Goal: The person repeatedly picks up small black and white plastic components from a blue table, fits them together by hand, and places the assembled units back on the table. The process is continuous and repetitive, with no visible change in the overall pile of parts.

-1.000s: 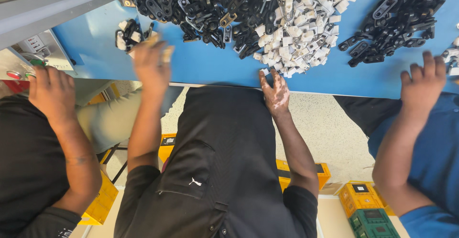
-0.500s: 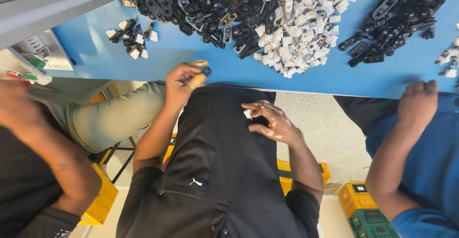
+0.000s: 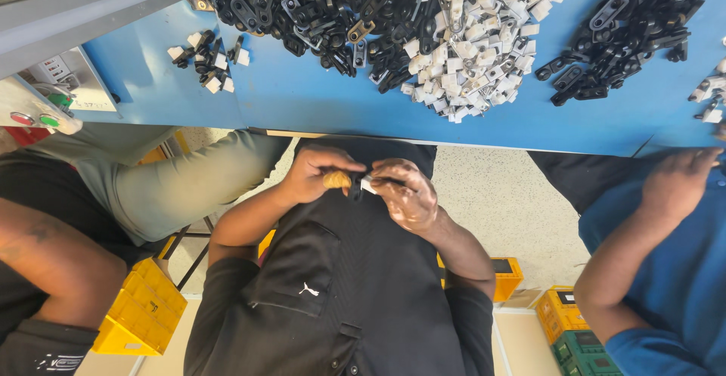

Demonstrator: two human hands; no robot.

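Centrally, just off the near edge of the blue bench (image 3: 318,108), the person's two hands meet over a black-clothed lap. The left hand (image 3: 316,173) has its fingers (image 3: 344,166) curled shut around a small tan, rounded piece (image 3: 337,180). The right hand (image 3: 407,191) has its fingers (image 3: 387,173) pinched closed on a small white plastic clip (image 3: 367,185). Between the two hands sits a small black plastic part (image 3: 355,185), touching both; which hand carries it cannot be told.

On the bench, a large heap of black plastic link-shaped parts (image 3: 302,9) lies along the far edge. A heap of white plastic clips (image 3: 473,47) touches it on one side and reaches toward the middle of the bench. A second, smaller pile of black plastic parts (image 3: 620,40) lies near the far corner, well apart from the white heap. A small mixed group of black and white pieces (image 3: 208,58) lies near the opposite end.

A grey control box with red and green round buttons (image 3: 34,111) stands beside that end. Another person's hand (image 3: 684,183) rests at the bench's near edge. Yellow plastic crates (image 3: 140,308) stand on the floor.
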